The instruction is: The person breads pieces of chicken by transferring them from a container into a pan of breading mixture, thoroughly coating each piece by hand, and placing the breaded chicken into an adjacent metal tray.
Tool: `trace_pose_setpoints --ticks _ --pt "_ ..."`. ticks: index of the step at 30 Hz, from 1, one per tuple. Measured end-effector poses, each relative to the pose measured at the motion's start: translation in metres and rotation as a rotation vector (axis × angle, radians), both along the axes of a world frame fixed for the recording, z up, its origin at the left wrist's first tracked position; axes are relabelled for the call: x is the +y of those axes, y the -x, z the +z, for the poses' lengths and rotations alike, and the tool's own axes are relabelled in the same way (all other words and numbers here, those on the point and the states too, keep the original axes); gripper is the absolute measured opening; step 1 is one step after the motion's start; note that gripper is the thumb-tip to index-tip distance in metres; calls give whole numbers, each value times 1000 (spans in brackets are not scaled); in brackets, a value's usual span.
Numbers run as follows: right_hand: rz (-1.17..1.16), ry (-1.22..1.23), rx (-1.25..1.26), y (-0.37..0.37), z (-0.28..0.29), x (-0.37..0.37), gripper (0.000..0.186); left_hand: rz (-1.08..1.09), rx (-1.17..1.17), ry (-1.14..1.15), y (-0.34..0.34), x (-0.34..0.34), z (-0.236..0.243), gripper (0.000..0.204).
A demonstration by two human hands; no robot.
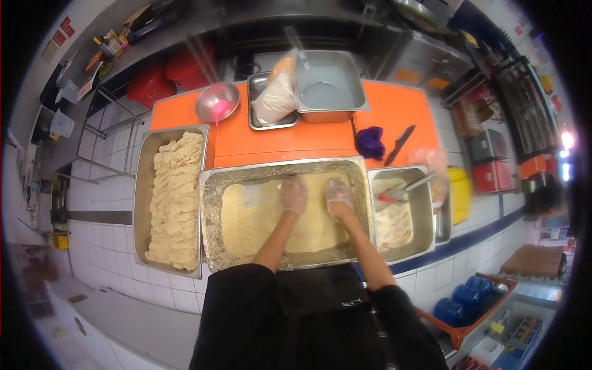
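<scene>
Both of my hands wear clear plastic gloves and reach into a large metal pan (pixel 213 246) of pale, crumbly breading (pixel 256 225). My left hand (pixel 294 195) is near the pan's middle, fingers stretched forward and slightly blurred, touching the breading. Farther right, my right hand (pixel 338 196) has its fingers apart and lies against the breading too. Neither hand shows anything gripped. Left of the pan, a deep metal tray (pixel 143 203) holds rows of breaded pieces (pixel 177 200). On the right, a smaller metal pan (pixel 422 237) contains a pale batter-like mixture and tongs (pixel 407 187) with a red part.
The orange table (pixel 246 145) carries a metal bowl (pixel 217 102) with something pink inside, a bag of pale powder (pixel 275 98) on a tray, and a deep pan of liquid (pixel 330 86). A purple cloth (pixel 370 143) and a dark knife (pixel 401 145) lie at the right.
</scene>
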State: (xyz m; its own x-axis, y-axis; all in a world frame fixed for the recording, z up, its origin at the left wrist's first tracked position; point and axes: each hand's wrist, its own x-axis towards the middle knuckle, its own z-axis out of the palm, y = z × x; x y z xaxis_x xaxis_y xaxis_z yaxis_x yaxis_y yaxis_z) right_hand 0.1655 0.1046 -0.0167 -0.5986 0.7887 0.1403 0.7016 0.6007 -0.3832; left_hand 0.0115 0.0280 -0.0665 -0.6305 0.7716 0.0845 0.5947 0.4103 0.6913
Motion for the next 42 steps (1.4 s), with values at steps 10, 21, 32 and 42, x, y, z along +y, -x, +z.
trace_pose_setpoints --ticks 10,21,32,42 --pt "102 423 -167 -28 13 -5 37 -428 -31 292 -14 -31 25 51" --pt "224 987 -106 -61 -34 -36 78 -754 -521 866 -22 -123 -30 103" --pt "-109 960 64 -22 7 -6 40 -185 -651 284 61 -98 45 48" --pt "490 811 -359 -95 -79 -78 35 -608 -553 1062 -30 -116 21 52"
